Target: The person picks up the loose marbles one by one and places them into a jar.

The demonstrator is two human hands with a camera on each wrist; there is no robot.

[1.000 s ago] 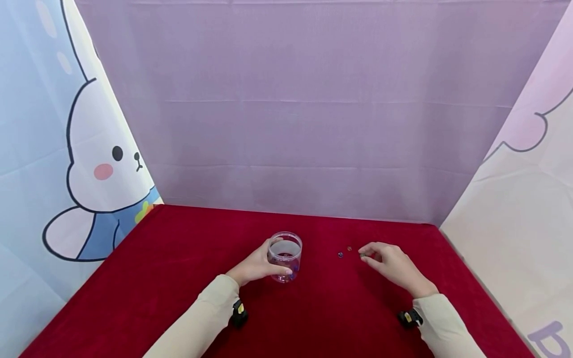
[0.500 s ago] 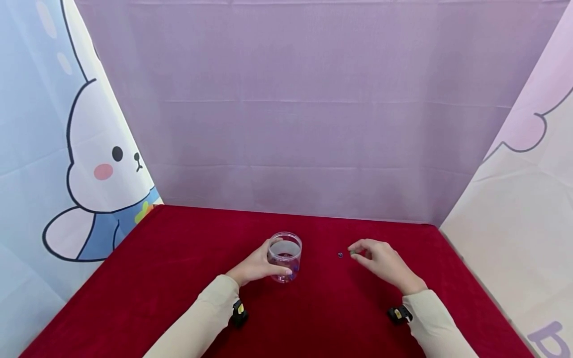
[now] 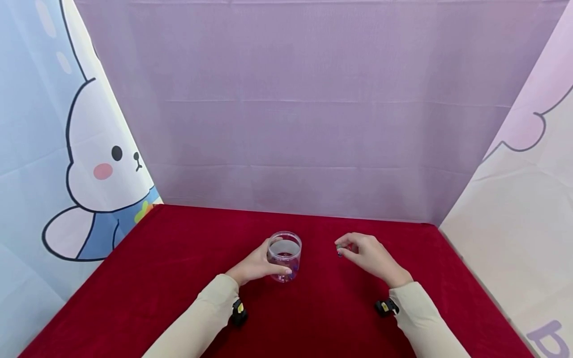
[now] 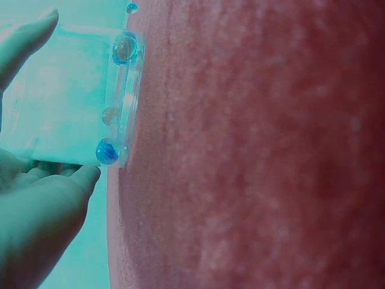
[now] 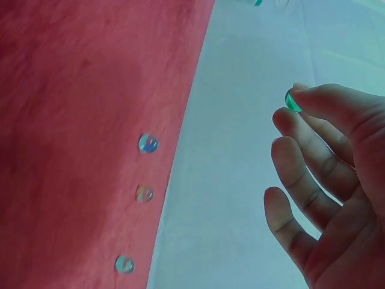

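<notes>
My left hand (image 3: 257, 264) holds a clear plastic jar (image 3: 284, 248) from its left side, thumb in front. In the left wrist view, a large clear-and-blue marble (image 4: 125, 48), a blue marble (image 4: 108, 151) and a pale one (image 4: 109, 115) lie at the jar's bottom. My right hand (image 3: 370, 253) is raised to the right of the jar. It pinches a green marble (image 5: 292, 101) between thumb and index finger, while the other fingers are loosely bent. Below those fingertips, a blue marble (image 5: 148, 143) sits on the red cloth.
An orange-tinted marble (image 5: 144, 193) and a teal marble (image 5: 124, 265) lie in a row with the blue one. Red cloth (image 3: 215, 223) covers the table. A purple curtain (image 3: 286, 124) hangs behind, with printed cloths at both sides.
My right hand has moved left towards the jar with the green marble, passing over the orange marble and now reaching the blue one. The left hand and jar stay put.
</notes>
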